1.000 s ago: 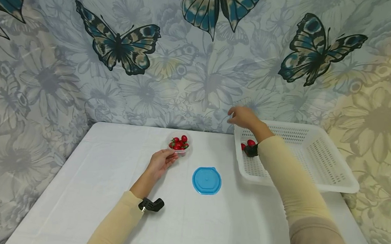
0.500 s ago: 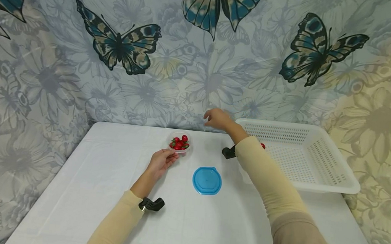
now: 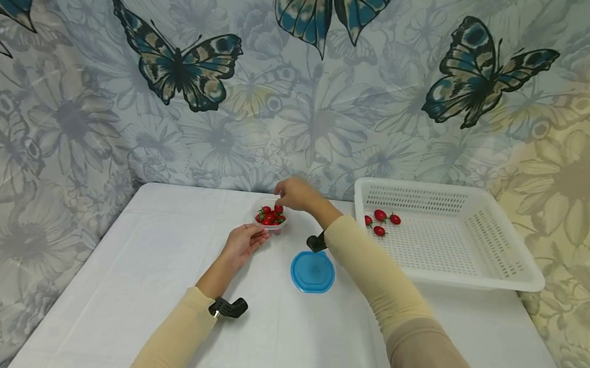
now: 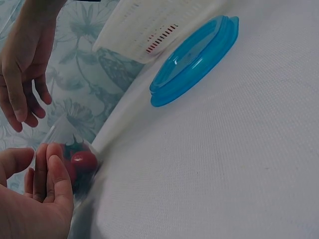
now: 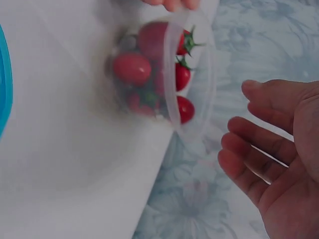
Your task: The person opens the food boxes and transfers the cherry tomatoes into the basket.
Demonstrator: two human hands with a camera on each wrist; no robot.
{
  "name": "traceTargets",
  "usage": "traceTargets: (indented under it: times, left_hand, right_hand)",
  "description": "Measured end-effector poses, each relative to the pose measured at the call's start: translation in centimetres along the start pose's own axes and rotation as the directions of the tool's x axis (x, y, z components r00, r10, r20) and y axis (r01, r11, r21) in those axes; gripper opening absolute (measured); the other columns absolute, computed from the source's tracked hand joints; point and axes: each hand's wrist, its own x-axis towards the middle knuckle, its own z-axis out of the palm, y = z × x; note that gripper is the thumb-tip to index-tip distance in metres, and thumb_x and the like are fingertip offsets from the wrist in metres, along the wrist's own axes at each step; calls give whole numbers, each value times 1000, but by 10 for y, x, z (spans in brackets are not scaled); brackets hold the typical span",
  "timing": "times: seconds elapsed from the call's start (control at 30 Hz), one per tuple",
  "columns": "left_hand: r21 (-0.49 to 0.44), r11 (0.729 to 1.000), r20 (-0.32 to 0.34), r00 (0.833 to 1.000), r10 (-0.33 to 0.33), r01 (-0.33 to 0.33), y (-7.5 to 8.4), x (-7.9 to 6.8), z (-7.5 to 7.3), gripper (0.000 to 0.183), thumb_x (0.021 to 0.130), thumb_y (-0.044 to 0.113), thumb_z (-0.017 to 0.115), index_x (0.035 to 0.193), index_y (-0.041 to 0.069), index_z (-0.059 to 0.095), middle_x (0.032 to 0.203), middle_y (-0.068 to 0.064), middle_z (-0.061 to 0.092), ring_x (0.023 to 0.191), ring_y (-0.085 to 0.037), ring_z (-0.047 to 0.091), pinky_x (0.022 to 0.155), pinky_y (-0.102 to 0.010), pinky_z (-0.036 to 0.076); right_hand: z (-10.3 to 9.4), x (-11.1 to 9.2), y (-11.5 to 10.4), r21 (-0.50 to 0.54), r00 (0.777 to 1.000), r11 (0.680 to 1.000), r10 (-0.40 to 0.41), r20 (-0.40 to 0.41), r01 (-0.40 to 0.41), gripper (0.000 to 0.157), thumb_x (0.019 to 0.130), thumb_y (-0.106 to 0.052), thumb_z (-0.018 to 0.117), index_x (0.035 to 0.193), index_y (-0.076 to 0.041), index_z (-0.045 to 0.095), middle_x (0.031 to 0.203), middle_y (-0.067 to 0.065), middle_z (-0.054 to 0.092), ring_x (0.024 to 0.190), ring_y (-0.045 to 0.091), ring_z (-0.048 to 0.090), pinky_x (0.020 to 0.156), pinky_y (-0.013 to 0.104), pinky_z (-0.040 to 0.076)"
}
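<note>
A small clear plastic container (image 5: 172,82) filled with red cherry tomatoes (image 5: 132,69) stands near the table's back edge. Loosely bent fingers of my left hand (image 3: 243,245) touch its near side; in the left wrist view the thumb of this hand (image 4: 37,199) is apart from the fingers. Just above the container's back right hovers my right hand (image 3: 298,194), its palm and relaxed fingers holding nothing in the right wrist view (image 5: 284,154). A blue lid (image 3: 311,273) lies flat on the white cloth, to the container's right and closer to me.
A white perforated basket (image 3: 454,279) sits at the table's back right, with several cherry tomatoes (image 3: 380,215) in its left end. Behind the white-covered table (image 3: 162,289) hangs a butterfly-print cloth (image 3: 320,122). My right forearm crosses over the table, close to the lid.
My right hand has travelled left and down, from above the basket to above the container, uncovering the tomatoes in the basket. The left hand stays at the container.
</note>
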Motion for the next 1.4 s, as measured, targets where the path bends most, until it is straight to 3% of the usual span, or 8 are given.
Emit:
traceTargets:
  times: [0.27, 0.67, 0.9, 1.17, 1.4]
  left_hand:
    - [-18, 1000, 10, 1000, 8, -8, 1, 0, 0, 8, 96, 7, 58, 101, 3, 55, 78, 0, 68, 74, -9, 69, 70, -17, 56]
    - [-24, 999, 31, 999, 29, -29, -1, 0, -2, 5, 96, 4, 55, 101, 2, 56, 78, 1, 67, 73, -7, 67, 69, -16, 55]
    - [-27, 999, 36, 998, 43, -42, -1, -1, -1, 5, 96, 2, 53, 100, 1, 56, 78, 1, 66, 74, -7, 67, 68, -15, 54]
    - [-21, 999, 40, 999, 25, -25, 0, -1, -1, 7, 97, 4, 55, 102, 1, 56, 77, 2, 66, 73, -6, 67, 69, -16, 54]
    - [-17, 999, 45, 999, 29, -28, 0, 0, -2, 6, 97, 6, 55, 102, 1, 56, 78, 2, 66, 76, -6, 67, 71, -16, 54]
  right_hand:
    - [27, 8, -10, 33, 998, 998, -49, 26, 48, 27, 91, -16, 67, 114, -3, 68, 107, 11, 70, 98, 23, 63, 86, 33, 54]
    - [52, 17, -22, -24, 991, 992, -120, 51, 121, 22, 93, -18, 65, 110, -6, 69, 101, 7, 69, 93, 19, 62, 88, 33, 51]
    - [59, 19, -24, -19, 992, 993, -113, 58, 114, 23, 94, -16, 64, 113, -5, 69, 106, 6, 72, 99, 19, 65, 92, 35, 51]
    - [61, 19, -20, -31, 996, 996, -83, 37, 84, 14, 94, -21, 65, 98, -9, 71, 96, 4, 72, 87, 17, 63, 82, 31, 52]
    - [64, 22, -17, -3, 996, 997, -83, 19, 83, 17, 94, -17, 64, 107, -9, 71, 105, 5, 72, 97, 19, 66, 89, 33, 53]
